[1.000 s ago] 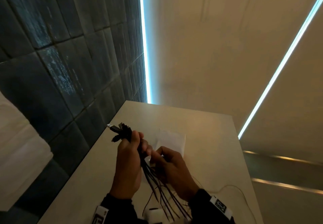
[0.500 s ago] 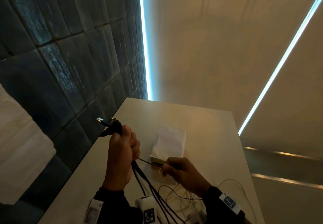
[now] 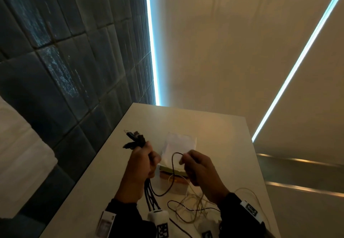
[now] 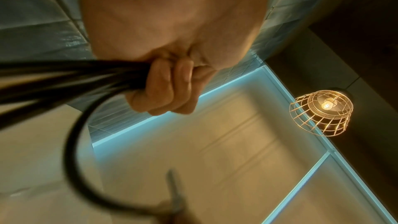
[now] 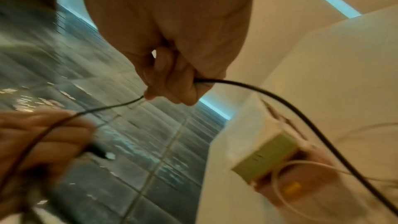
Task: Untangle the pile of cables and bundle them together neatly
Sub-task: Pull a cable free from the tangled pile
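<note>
My left hand (image 3: 143, 161) grips a bundle of black cables (image 3: 150, 195) in a fist above the table; their plugs (image 3: 135, 139) stick out above the fist. The left wrist view shows the fingers (image 4: 165, 88) curled round the black cables (image 4: 64, 77). My right hand (image 3: 193, 165) pinches a single thin black cable (image 3: 173, 165) that loops up between the hands and runs down to the bundle. In the right wrist view the thin black cable (image 5: 269, 98) passes through the right hand (image 5: 172, 81). Loose white cables (image 3: 195, 204) lie tangled on the table.
A white packet (image 3: 178, 148) lies on a small green and brown box (image 3: 173, 172) on the pale table (image 3: 223, 144), just behind my hands. A dark tiled wall (image 3: 65, 70) runs along the table's left edge. The table's right edge drops off to the floor.
My right hand has risen from low near the box, now pinching a black cable looped up between the hands. The left hand holds the bundle in much the same place.
</note>
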Demonstrator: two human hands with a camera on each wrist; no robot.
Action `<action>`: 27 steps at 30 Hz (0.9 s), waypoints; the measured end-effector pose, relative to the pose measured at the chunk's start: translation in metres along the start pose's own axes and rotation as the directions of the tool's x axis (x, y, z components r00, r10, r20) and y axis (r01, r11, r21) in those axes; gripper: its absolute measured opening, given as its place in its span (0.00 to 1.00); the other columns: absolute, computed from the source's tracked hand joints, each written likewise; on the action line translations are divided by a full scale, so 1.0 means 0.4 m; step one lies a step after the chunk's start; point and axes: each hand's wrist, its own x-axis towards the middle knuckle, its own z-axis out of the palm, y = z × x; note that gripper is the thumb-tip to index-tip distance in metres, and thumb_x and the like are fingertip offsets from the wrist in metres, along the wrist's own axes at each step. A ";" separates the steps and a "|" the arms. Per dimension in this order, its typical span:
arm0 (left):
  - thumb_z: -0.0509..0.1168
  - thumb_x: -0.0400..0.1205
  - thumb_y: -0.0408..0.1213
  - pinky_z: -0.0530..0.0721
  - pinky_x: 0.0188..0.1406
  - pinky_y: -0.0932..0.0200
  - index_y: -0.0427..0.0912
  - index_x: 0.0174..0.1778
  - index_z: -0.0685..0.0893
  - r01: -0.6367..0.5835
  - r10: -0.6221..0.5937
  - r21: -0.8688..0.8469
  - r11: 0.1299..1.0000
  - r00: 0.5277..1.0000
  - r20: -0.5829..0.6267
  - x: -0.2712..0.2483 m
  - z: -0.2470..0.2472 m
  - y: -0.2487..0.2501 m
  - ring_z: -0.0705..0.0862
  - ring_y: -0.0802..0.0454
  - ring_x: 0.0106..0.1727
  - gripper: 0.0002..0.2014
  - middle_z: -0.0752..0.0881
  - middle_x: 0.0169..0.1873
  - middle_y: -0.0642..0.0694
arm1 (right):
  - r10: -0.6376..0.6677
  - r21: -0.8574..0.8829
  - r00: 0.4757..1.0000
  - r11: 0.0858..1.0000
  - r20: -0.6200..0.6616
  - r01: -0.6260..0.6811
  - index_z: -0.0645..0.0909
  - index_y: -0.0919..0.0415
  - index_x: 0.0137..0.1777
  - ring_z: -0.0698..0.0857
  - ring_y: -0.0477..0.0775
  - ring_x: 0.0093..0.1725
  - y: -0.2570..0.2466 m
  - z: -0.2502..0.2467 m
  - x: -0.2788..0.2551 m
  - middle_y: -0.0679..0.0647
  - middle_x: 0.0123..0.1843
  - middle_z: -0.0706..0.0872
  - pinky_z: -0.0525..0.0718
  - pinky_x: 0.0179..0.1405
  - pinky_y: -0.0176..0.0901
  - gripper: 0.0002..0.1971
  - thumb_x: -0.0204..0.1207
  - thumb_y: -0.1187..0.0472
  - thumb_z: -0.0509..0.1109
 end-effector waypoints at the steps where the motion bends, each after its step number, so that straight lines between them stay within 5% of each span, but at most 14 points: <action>1: 0.50 0.90 0.41 0.58 0.12 0.70 0.37 0.31 0.72 0.017 -0.017 -0.003 1.000 1.000 0.001 0.000 0.010 -0.002 0.59 0.58 0.12 0.21 0.74 0.21 0.42 | -0.047 -0.002 0.999 0.999 0.028 0.047 0.78 0.68 0.43 0.66 0.42 0.21 -0.032 0.013 -0.003 0.45 0.25 0.71 0.66 0.19 0.33 0.14 0.86 0.59 0.59; 6: 0.52 0.88 0.46 0.58 0.12 0.66 0.37 0.35 0.72 0.048 -0.046 -0.077 0.996 0.999 0.020 -0.016 0.024 0.010 0.59 0.58 0.12 0.19 0.64 0.15 0.49 | -0.188 -0.074 0.981 0.979 0.046 0.191 0.80 0.64 0.37 0.76 0.36 0.22 -0.092 0.042 -0.018 0.39 0.23 0.79 0.75 0.24 0.24 0.12 0.83 0.64 0.64; 9: 0.59 0.86 0.47 0.66 0.10 0.68 0.32 0.46 0.81 0.007 -0.007 0.039 0.999 1.000 0.017 -0.033 0.039 0.016 0.68 0.60 0.14 0.18 0.73 0.19 0.50 | -0.239 -0.150 0.971 0.960 0.009 0.238 0.84 0.65 0.38 0.84 0.38 0.30 -0.076 0.042 -0.021 0.44 0.30 0.85 0.83 0.32 0.30 0.11 0.81 0.63 0.67; 12: 0.67 0.81 0.44 0.73 0.21 0.67 0.39 0.42 0.76 -0.078 0.077 0.224 0.971 0.997 0.012 -0.031 0.047 -0.002 0.72 0.58 0.24 0.12 0.74 0.28 0.47 | -0.233 -0.156 0.972 0.961 -0.009 0.229 0.84 0.65 0.38 0.83 0.38 0.29 -0.072 0.050 -0.024 0.42 0.28 0.84 0.87 0.34 0.36 0.11 0.81 0.62 0.67; 15: 0.66 0.82 0.42 0.74 0.31 0.62 0.39 0.41 0.75 -0.140 0.142 0.376 0.916 0.990 0.023 -0.033 0.041 -0.004 0.77 0.55 0.30 0.11 0.76 0.31 0.45 | -0.221 -0.175 0.975 0.960 0.006 0.218 0.84 0.56 0.39 0.88 0.44 0.35 -0.057 0.053 -0.029 0.42 0.31 0.86 0.91 0.42 0.52 0.10 0.81 0.57 0.67; 17: 0.63 0.84 0.41 0.75 0.29 0.65 0.39 0.40 0.74 -0.148 0.142 0.394 0.907 0.989 0.044 -0.036 0.036 0.006 0.79 0.58 0.29 0.11 0.78 0.31 0.44 | -0.238 -0.193 0.971 0.953 0.001 0.234 0.84 0.56 0.38 0.89 0.46 0.37 -0.049 0.053 -0.033 0.44 0.33 0.87 0.90 0.41 0.46 0.10 0.81 0.57 0.67; 20: 0.59 0.86 0.39 0.68 0.17 0.69 0.41 0.38 0.70 -0.068 0.043 0.245 0.967 0.993 0.107 -0.040 0.040 0.014 0.68 0.61 0.17 0.12 0.71 0.23 0.47 | -0.239 -0.139 0.971 0.963 -0.028 0.233 0.82 0.67 0.38 0.82 0.35 0.27 -0.051 0.043 -0.033 0.38 0.25 0.84 0.79 0.29 0.25 0.11 0.81 0.65 0.66; 24: 0.58 0.87 0.40 0.64 0.18 0.63 0.44 0.34 0.66 -0.018 0.020 -0.014 1.000 0.991 0.134 -0.036 0.026 0.013 0.62 0.56 0.20 0.15 0.63 0.21 0.49 | -0.176 -0.117 0.984 0.977 0.019 0.177 0.80 0.69 0.36 0.80 0.34 0.25 -0.019 0.015 -0.037 0.41 0.23 0.81 0.76 0.28 0.24 0.13 0.82 0.66 0.64; 27: 0.57 0.87 0.40 0.74 0.29 0.54 0.42 0.34 0.67 -0.024 0.047 -0.164 0.986 0.990 0.134 -0.041 0.013 0.019 0.72 0.53 0.21 0.15 0.69 0.19 0.50 | -0.085 -0.132 0.996 0.987 0.014 0.086 0.80 0.62 0.33 0.74 0.36 0.23 0.034 -0.003 -0.054 0.42 0.23 0.79 0.71 0.26 0.25 0.15 0.83 0.61 0.64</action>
